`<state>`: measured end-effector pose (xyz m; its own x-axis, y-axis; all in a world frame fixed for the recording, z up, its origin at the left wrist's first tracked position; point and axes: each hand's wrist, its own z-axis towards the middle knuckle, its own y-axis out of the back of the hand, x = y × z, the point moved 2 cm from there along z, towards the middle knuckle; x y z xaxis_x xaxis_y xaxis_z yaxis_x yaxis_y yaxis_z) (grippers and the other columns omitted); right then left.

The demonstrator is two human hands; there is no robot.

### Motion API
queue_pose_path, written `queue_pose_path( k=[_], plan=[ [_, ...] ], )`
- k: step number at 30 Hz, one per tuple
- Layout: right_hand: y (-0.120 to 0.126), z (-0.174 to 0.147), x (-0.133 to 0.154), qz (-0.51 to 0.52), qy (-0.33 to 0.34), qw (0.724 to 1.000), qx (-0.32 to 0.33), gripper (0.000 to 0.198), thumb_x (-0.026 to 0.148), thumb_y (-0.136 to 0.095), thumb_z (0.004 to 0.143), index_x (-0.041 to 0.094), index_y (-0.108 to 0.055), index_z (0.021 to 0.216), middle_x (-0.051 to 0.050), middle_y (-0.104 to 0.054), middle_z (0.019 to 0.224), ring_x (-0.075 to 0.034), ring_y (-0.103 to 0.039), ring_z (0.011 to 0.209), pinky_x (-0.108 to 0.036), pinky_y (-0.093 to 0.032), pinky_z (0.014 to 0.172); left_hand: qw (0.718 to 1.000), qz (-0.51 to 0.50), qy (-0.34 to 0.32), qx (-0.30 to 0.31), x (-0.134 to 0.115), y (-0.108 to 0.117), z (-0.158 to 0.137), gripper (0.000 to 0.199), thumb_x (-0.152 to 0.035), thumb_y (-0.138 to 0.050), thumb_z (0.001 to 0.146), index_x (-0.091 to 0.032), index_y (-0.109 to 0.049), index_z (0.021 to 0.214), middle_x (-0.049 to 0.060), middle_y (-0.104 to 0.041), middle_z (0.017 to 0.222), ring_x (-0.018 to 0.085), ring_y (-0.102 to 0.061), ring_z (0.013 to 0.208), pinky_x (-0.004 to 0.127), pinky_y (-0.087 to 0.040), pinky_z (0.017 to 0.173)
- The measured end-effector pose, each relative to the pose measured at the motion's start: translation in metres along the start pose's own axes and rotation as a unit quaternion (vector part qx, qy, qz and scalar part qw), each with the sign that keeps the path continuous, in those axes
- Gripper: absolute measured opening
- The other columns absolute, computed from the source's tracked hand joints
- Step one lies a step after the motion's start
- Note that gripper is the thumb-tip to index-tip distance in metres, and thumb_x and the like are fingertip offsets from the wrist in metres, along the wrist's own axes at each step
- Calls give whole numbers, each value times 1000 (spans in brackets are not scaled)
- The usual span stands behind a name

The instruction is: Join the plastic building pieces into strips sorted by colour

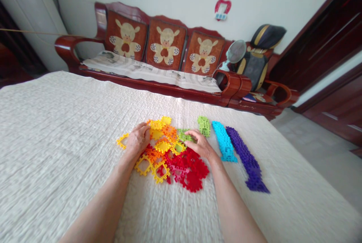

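Note:
A loose pile of toothed plastic building tiles lies on the pale table cover, with red tiles (194, 167) at the near right and yellow tiles (162, 146) and orange tiles (169, 132) further left. My left hand (138, 138) rests at the pile's left side, fingers curled down; its fingertips and anything in them are hidden. At the pile's right edge, my right hand (201, 145) has thumb and fingers bent around green tiles (183, 134). A light green stack (204, 126) sits just beyond that hand. Farther right lie a cyan row (224, 141) and a longer purple row (247, 158) of overlapping tiles.
The quilted table cover (62, 133) spreads widely around the tiles. Behind the table stands a wooden sofa (152, 83) with three bear cushions (164, 43). A small fan (236, 51) and a chair with a massage pad (254, 68) are at the right.

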<state>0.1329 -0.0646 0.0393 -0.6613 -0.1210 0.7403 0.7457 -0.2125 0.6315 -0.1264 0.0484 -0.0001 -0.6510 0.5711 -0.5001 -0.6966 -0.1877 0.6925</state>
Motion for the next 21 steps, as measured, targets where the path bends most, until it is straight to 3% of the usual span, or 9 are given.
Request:
queue_pose_path(
  k=[3, 8, 12, 14, 17, 21],
  plan=[
    [9, -5, -5, 31, -47, 997, -50, 32, 42, -57, 79, 19, -66, 100, -7, -67, 106, -21, -62, 97, -33, -48, 84, 1000, -3, -7, 1, 0, 0, 0, 33, -22, -37, 90, -19, -69, 85, 7, -70, 103, 19, -67, 93, 30, -53, 87],
    [32, -24, -27, -19, -122, 986, -110, 35, 49, -41, 88, 20, -62, 86, -2, -66, 75, -20, -64, 74, -29, -48, 68, 1000, -9, -7, 0, 2, -1, -1, 34, -23, -37, 90, -19, -70, 86, 7, -70, 105, 19, -68, 93, 30, -53, 88],
    [43, -36, -42, -87, -149, 967, -186, 37, 38, -40, 86, 20, -61, 111, -2, -67, 76, -20, -61, 66, -30, -47, 65, 1000, -4, -4, -7, 4, -4, -1, 35, -24, -36, 90, -19, -71, 89, 8, -70, 109, 21, -68, 96, 33, -54, 91],
    [42, -37, -44, -120, -142, 964, -191, 42, 32, -42, 83, 20, -58, 121, -3, -70, 82, -20, -62, 69, -31, -48, 68, 1000, -3, -2, -8, 5, -4, -1, 35, -25, -37, 90, -19, -71, 91, 8, -70, 111, 21, -68, 98, 34, -54, 92],
    [38, -37, -43, -161, -141, 963, -164, 43, 24, -43, 81, 20, -61, 119, -6, -72, 92, -20, -64, 77, -31, -47, 73, 1000, -5, -5, -5, 5, -4, -1, 35, -26, -37, 91, -19, -71, 91, 8, -70, 110, 21, -68, 97, 34, -54, 91],
    [37, -37, -43, -183, -152, 963, -129, 40, 21, -42, 80, 22, -63, 114, -4, -71, 86, -20, -63, 72, -30, -47, 72, 1000, -10, -7, -6, 4, -3, 0, 35, -26, -37, 90, -20, -71, 89, 8, -71, 108, 20, -68, 95, 33, -54, 90]
  ],
)
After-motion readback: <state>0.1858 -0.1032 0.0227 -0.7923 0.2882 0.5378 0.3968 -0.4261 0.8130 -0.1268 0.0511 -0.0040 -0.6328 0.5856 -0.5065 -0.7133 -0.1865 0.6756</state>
